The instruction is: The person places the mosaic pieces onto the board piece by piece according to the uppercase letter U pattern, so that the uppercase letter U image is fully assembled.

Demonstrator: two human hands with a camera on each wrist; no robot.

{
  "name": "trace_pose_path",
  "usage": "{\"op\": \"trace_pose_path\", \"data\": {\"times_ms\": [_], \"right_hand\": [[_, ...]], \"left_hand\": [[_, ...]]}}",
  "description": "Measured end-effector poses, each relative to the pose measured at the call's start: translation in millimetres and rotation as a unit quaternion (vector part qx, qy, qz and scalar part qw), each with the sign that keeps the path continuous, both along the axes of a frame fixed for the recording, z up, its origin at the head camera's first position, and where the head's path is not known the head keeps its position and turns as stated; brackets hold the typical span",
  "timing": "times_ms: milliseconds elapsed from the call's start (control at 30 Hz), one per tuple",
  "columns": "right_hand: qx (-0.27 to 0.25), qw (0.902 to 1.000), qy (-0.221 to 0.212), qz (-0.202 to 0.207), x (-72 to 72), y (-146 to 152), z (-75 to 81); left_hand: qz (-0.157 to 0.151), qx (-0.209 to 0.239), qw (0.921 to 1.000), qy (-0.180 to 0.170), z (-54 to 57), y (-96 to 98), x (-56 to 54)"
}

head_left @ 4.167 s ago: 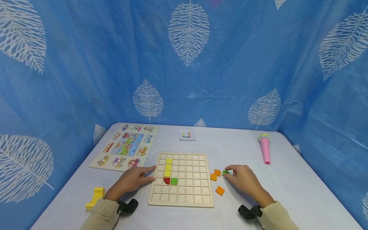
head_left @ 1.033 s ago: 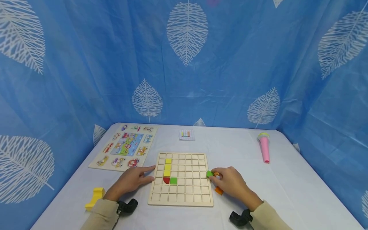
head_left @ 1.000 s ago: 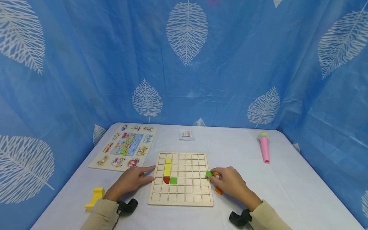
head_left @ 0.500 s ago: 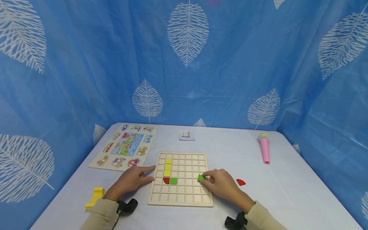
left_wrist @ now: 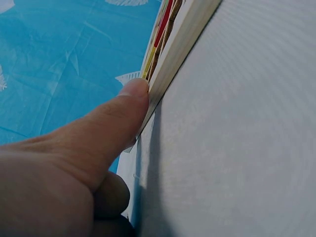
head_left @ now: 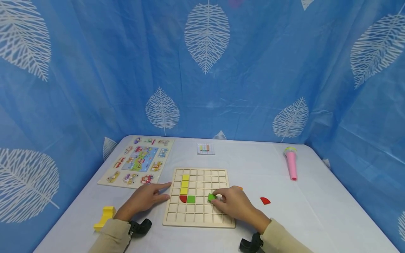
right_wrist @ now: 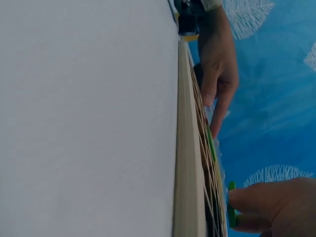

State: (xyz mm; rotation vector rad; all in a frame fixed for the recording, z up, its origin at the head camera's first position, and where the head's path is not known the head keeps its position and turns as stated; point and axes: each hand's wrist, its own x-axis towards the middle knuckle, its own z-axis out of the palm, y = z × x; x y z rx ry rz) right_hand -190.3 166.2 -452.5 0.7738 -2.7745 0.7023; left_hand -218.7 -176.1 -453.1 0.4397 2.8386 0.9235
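Note:
A wooden grid board (head_left: pixel 190 219) lies mid-table. Three yellow square tiles (head_left: pixel 184 184) fill a column on it, with a red quarter-round tile (head_left: pixel 183 199) below them and a green square tile (head_left: pixel 191 199) beside the red. My left hand (head_left: pixel 143 196) touches the board's left edge with index finger and thumb (left_wrist: pixel 133 91). Between thumb and fingers, my right hand (head_left: pixel 235 203) pinches another green square tile (right_wrist: pixel 231 205), a little above the right half of the grid. An orange tile (head_left: pixel 240 188) peeks out behind that hand; others there are hidden.
Loose on the table at right lies a red quarter-round tile (head_left: pixel 265 200). Behind the board is a small pattern card (head_left: pixel 205 149). A vehicle puzzle board (head_left: pixel 139 160), a yellow block (head_left: pixel 105 218) and a pink toy microphone (head_left: pixel 291 165) lie around the sides.
The right hand has carried the green tile leftward from beside the orange tiles to over the grid. The loose red tile has come into view behind it. The left hand stays put.

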Motion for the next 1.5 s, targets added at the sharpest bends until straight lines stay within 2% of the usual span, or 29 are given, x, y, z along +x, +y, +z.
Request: {"op": "trace_pose_path", "data": {"times_ms": [267, 900, 1500], "right_hand": [[0.010, 0.9991, -0.027, 0.031, -3.2, -23.3, 5.2], [0.018, 0.9984, -0.044, 0.031, -7.1, -36.6, 3.6], [0.022, 0.9982, -0.046, 0.030, -7.3, -39.6, 3.5]], "left_hand": [[0.002, 0.000, 1.0000, -0.003, -1.5, 0.1, 0.4], [-0.013, 0.003, 0.9999, 0.005, 1.7, -0.5, 0.1], [-0.005, -0.005, 1.0000, 0.000, 0.9, -0.9, 0.0]]}}
